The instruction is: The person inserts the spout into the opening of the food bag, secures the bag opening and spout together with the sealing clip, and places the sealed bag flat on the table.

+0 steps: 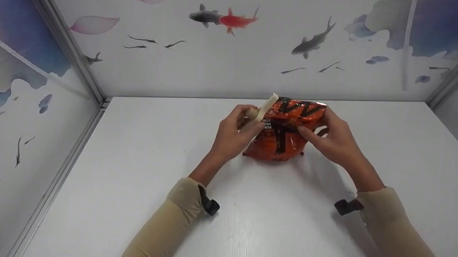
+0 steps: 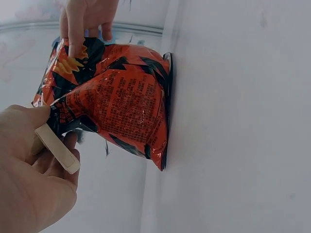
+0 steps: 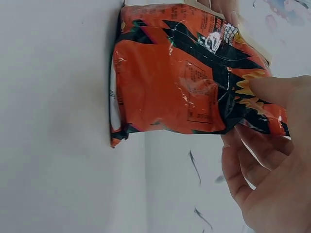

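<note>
An orange-and-black snack bag [image 1: 279,138] stands on the white table, its printed panels showing in both wrist views. My left hand [image 1: 235,131] holds a cream bag clip [image 1: 267,107] at the bag's upper left corner. In the left wrist view the clip [image 2: 57,148] sticks out past the thumb, which touches the bag's edge. My right hand [image 1: 334,139] pinches the bag's upper right part, thumb on the near side and fingers behind. The right wrist view has the clip [image 3: 255,46] partly hidden behind the bag's top edge.
The white table [image 1: 147,179] meets a back wall [image 1: 258,65] painted with fish, close behind the bag. A side wall [image 1: 0,127] with a metal frame runs along the left. Black wrist straps [image 1: 210,204] sit at both sleeve cuffs.
</note>
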`<state>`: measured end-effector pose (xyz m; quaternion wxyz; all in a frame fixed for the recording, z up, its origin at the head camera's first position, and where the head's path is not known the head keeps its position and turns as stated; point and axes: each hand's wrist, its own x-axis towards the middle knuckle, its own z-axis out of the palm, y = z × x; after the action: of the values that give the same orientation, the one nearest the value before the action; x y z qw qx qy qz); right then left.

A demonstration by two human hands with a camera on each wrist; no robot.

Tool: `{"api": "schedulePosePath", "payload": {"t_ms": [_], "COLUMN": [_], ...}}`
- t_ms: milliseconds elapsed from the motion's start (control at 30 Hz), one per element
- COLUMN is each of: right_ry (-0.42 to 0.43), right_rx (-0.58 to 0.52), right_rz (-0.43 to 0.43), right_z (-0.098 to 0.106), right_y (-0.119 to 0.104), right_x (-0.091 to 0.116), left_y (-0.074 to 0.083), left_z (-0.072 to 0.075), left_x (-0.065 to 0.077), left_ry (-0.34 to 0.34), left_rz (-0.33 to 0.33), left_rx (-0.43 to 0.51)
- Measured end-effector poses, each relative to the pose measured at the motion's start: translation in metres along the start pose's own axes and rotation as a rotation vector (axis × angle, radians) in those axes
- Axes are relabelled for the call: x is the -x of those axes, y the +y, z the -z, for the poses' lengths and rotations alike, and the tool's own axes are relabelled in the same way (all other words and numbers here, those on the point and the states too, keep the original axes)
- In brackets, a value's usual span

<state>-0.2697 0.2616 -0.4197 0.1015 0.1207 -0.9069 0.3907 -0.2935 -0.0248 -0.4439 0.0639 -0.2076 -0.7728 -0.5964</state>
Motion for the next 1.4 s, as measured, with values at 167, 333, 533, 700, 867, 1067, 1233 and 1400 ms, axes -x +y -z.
{"api": "schedulePosePath", "payload": {"t_ms": [167,333,533,700,867,1067,1233,1400], "right_ry": [-0.045,-0.071,-0.084,-0.123,-0.123,-0.07,-0.024,-0.026], "right_rx": [0.016,0.01,0.008,0.041,0.06,0.073,0.059,0.042], "right_rz": [0.0,-0.006,-0.007,-0.055,-0.064,0.0,0.028,0.016], "right_z": [-0.005,-0.006,-0.007,-0.01,-0.009,-0.008,-0.006,-0.006], "right_y": [0.007,0.01,0.016,0.02,0.022,0.022,0.021,0.019], "right_x": [0.002,0.005,0.007,0.009,0.009,0.007,0.008,0.008], "left_y": [-0.001,-0.002,-0.007,-0.01,-0.01,-0.007,-0.003,0.0], "left_z": [0.001,0.0,-0.001,0.0,0.0,-0.001,-0.002,-0.002], "left_x": [-0.001,0.0,0.005,0.008,0.006,0.004,0.002,0.0], "left_ry": [0.003,-0.027,-0.064,-0.07,-0.059,-0.015,0.033,0.074], "left_rz": [0.023,0.058,0.093,0.078,0.057,0.057,0.069,0.091], "left_rx": [-0.019,-0.041,-0.026,-0.024,-0.028,-0.05,-0.04,-0.013]}}
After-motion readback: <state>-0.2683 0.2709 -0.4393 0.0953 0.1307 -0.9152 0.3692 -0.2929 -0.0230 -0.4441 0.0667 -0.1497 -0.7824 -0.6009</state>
